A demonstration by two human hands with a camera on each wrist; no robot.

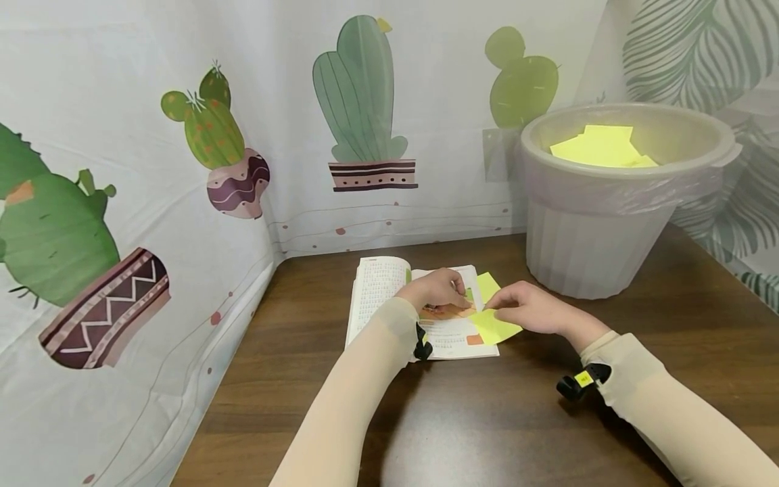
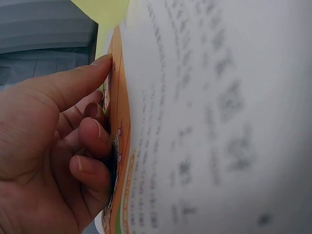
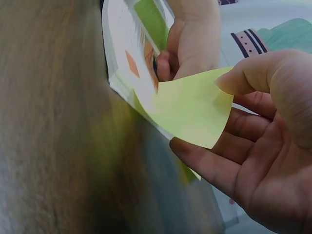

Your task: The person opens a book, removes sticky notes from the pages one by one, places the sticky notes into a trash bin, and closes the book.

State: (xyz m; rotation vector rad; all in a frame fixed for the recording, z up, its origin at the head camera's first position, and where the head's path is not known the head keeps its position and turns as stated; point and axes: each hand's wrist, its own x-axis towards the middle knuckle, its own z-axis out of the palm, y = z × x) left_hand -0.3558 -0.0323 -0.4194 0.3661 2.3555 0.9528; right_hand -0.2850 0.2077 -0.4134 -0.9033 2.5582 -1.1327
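An open book (image 1: 379,291) lies on the table, with print on its left page and a coloured picture on the right. My left hand (image 1: 439,289) rests on the right page; in the left wrist view its thumb tip touches the orange picture and the other fingers bend loosely. My right hand (image 1: 534,308) pinches a yellow sticky note (image 3: 195,109) by its edge, between thumb and fingers. That note curves over the page's lower right corner. A second yellow note (image 1: 489,287) sticks out past the book's right edge.
A grey bin (image 1: 596,230) with a plastic liner stands at the back right, holding several yellow notes (image 1: 599,145). The brown wooden table (image 1: 487,419) meets a cactus-print curtain (image 1: 438,128) at the back and left. Each wrist wears a black strap.
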